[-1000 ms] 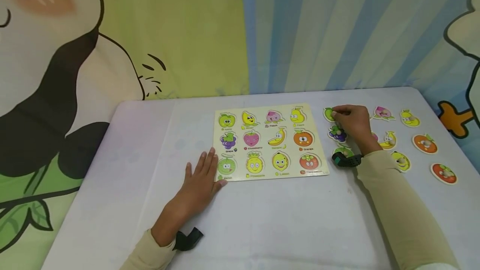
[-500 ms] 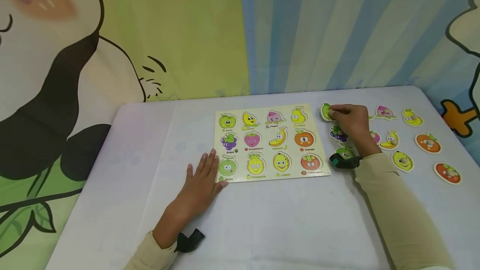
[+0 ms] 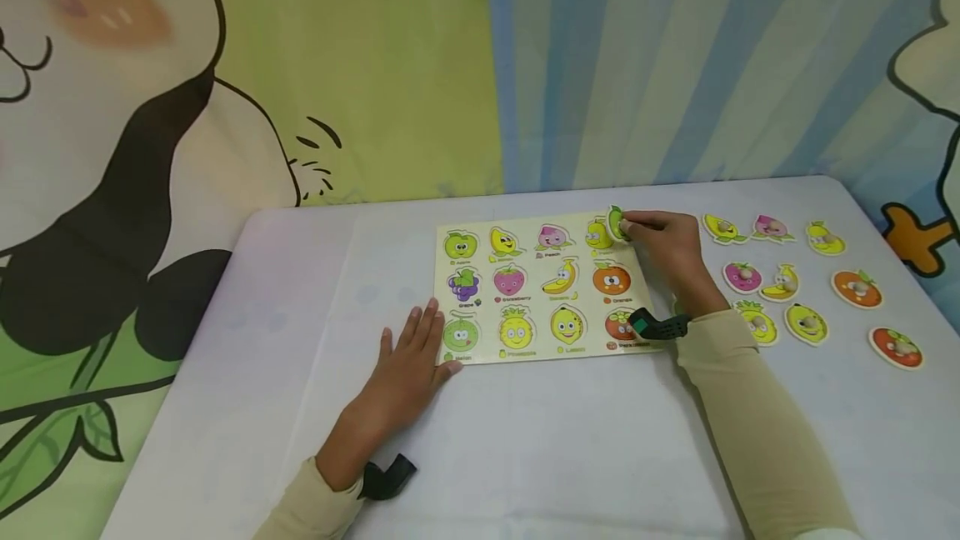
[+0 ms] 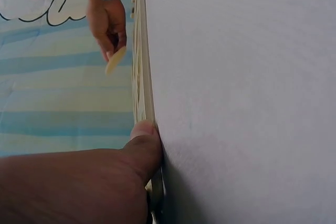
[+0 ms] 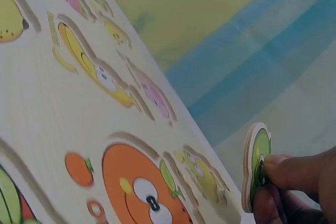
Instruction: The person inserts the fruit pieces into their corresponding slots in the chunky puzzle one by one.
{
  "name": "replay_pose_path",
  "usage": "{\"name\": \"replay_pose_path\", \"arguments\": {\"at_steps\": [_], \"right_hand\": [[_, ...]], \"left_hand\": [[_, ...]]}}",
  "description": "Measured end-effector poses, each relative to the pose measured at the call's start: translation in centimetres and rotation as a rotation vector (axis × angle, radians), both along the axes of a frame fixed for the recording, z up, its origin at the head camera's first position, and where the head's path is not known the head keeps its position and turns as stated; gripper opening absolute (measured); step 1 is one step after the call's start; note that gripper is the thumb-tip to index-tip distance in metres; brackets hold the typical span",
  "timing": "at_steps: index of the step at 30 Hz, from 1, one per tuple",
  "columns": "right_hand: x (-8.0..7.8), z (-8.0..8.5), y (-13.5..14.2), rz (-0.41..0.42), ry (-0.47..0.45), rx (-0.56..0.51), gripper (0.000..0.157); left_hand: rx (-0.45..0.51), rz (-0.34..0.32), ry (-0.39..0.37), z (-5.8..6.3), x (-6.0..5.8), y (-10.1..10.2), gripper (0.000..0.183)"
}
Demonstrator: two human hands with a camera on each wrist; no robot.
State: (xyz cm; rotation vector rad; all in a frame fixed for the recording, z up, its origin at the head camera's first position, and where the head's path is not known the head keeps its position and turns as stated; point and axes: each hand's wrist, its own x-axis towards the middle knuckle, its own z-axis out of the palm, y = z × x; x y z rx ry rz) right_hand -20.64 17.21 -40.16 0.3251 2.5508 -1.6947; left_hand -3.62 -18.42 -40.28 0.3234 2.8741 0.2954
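Observation:
A pale wooden fruit puzzle board (image 3: 546, 342) lies on the white table, with printed fruit faces in shallow recesses. My left hand (image 3: 401, 386) lies on the board's left edge, fingers straight; in the left wrist view its thumb (image 4: 143, 129) touches the board's side. My right hand (image 3: 671, 252) pinches a green apple puzzle piece (image 3: 615, 224) above the board's far right corner. In the right wrist view the apple piece (image 5: 257, 161) stands on edge between thumb and fingers, apart from the board. The printed pear (image 3: 597, 233) is partly hidden behind it.
Right of the board lie several loose fruit pieces with knobs, among them a peach (image 3: 771, 228), a banana (image 3: 782, 283), an orange (image 3: 857, 289), a lemon (image 3: 807, 323) and a persimmon (image 3: 896, 348). A patterned cloth (image 3: 570, 65) hangs behind the table (image 3: 525, 448).
My right hand has lifted the green apple piece from the far left of the loose pieces and moved it left over the board's corner. My left hand stays on the board's edge.

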Motion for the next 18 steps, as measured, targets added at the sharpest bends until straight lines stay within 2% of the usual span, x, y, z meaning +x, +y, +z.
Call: {"name": "replay_pose_path", "arguments": {"at_steps": [12,18], "right_hand": [[0.0,0.5,-4.9,0.061,-0.041,-0.063,0.031],[0.2,0.0,-7.6,0.131,-0.023,-0.116,0.029]], "left_hand": [[-0.001,-0.009,0.013,0.1,-0.1,0.0,0.079],[-0.002,-0.010,0.015,0.1,-0.2,-0.1,0.079]]}}
